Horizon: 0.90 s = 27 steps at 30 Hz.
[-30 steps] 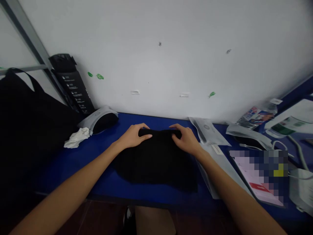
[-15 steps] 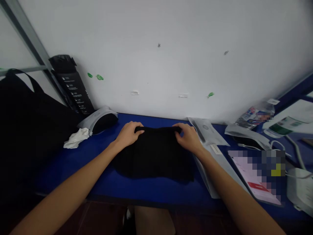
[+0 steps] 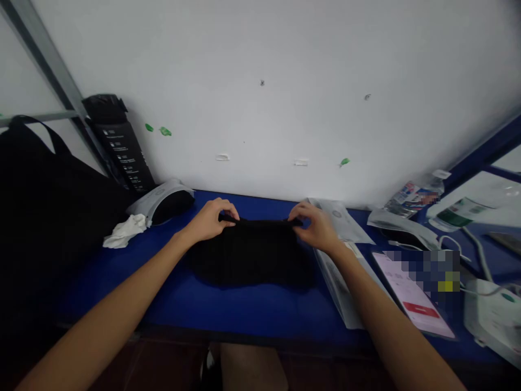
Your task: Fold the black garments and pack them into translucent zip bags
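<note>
A piece of black cloth (image 3: pixel 260 258), perhaps a folded garment, spreads over the blue table in front of me. Its far edge is pinched at the left corner by my left hand (image 3: pixel 215 218), thumb below and fingers on top. At the right corner my right hand (image 3: pixel 311 224) grips the same edge in a similar pinch. Between the hands the edge runs nearly straight and looks slightly raised. The cloth's near edge rests on the table. Beside my right forearm lies a frosted plastic bag (image 3: pixel 340 288), partly covered by that arm.
At the left stand a black bag (image 3: pixel 49 206) and a black bottle (image 3: pixel 120 144). Near them are a frosted pouch with something black inside (image 3: pixel 173 201) and a crumpled white tissue (image 3: pixel 126 231). A tablet-like screen (image 3: pixel 423 309), plastic bottle (image 3: pixel 415 193) and white power strip (image 3: pixel 494 315) sit right.
Both hands keep hold of the cloth; its far edge now looks thicker and rolled between them. The cloth's near edge has drawn slightly away from me. The view has shifted a little.
</note>
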Each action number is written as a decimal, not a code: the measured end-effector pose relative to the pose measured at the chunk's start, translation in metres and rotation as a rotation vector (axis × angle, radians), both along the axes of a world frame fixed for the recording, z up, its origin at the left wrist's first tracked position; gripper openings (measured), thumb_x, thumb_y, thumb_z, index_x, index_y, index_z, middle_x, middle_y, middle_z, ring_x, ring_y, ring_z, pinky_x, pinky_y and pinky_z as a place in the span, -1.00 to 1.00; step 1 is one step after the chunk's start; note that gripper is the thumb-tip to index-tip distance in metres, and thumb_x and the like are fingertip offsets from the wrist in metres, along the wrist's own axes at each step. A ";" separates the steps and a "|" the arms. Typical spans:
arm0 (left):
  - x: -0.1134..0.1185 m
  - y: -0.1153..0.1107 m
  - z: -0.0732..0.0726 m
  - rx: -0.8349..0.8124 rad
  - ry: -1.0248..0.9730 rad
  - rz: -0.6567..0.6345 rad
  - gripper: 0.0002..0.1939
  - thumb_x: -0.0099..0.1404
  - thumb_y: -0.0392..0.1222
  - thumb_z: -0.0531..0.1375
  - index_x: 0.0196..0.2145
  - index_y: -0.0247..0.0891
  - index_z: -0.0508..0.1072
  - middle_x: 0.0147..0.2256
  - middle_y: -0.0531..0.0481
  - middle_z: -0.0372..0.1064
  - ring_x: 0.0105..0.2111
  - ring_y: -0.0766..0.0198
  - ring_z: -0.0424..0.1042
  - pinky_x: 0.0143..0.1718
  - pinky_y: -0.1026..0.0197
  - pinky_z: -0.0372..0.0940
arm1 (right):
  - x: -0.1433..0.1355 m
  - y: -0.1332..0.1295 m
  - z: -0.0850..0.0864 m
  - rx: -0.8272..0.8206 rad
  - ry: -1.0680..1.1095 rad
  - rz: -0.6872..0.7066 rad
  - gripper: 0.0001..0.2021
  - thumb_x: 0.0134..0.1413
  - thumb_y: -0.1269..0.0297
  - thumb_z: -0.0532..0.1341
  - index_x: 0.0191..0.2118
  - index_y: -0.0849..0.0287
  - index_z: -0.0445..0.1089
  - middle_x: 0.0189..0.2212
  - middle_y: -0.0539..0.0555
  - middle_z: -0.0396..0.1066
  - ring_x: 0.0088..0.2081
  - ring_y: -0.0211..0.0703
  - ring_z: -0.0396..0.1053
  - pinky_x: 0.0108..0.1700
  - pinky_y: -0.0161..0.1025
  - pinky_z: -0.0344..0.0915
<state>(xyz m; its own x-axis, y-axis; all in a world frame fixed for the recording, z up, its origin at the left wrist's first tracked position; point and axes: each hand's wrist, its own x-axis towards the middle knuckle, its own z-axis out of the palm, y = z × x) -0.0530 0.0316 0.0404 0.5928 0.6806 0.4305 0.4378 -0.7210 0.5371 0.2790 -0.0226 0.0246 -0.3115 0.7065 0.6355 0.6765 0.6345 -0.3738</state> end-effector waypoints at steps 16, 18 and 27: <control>-0.006 -0.011 0.003 0.016 0.362 -0.146 -0.74 0.50 0.01 0.17 -0.07 -0.07 0.63 -0.09 -0.05 0.50 -0.11 0.12 0.44 0.07 0.00 0.28 | 0.019 0.001 0.000 -0.231 -0.438 -0.190 -0.45 -0.20 0.76 0.08 -0.26 0.04 0.63 -0.14 0.02 0.56 -0.22 -0.12 0.50 -0.11 -0.21 0.34; -0.004 -0.010 0.000 0.048 0.343 -0.116 -0.76 0.50 -0.03 0.18 -0.09 -0.10 0.64 -0.10 -0.06 0.50 -0.10 0.11 0.44 0.04 0.01 0.30 | 0.018 0.002 -0.001 -0.195 -0.444 -0.243 -0.51 -0.15 0.74 0.11 -0.29 0.07 0.64 -0.14 0.05 0.57 -0.16 -0.05 0.50 -0.03 -0.12 0.35; 0.004 -0.012 -0.007 0.058 0.287 -0.026 -0.80 0.49 -0.13 0.17 -0.08 -0.12 0.60 -0.09 -0.05 0.46 -0.03 0.10 0.42 0.03 0.05 0.34 | -0.031 -0.013 -0.013 -0.371 -0.393 0.063 -0.47 0.53 0.04 -0.04 0.50 -0.11 0.01 0.49 0.04 -0.02 0.48 0.07 -0.02 0.46 0.26 -0.04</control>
<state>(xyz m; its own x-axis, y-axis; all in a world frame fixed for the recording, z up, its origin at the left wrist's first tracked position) -0.0492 0.0191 0.0337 0.7126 0.6431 0.2805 0.5469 -0.7596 0.3520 0.2483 -0.0353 0.0116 -0.5244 0.8334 0.1744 0.7754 0.5520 -0.3066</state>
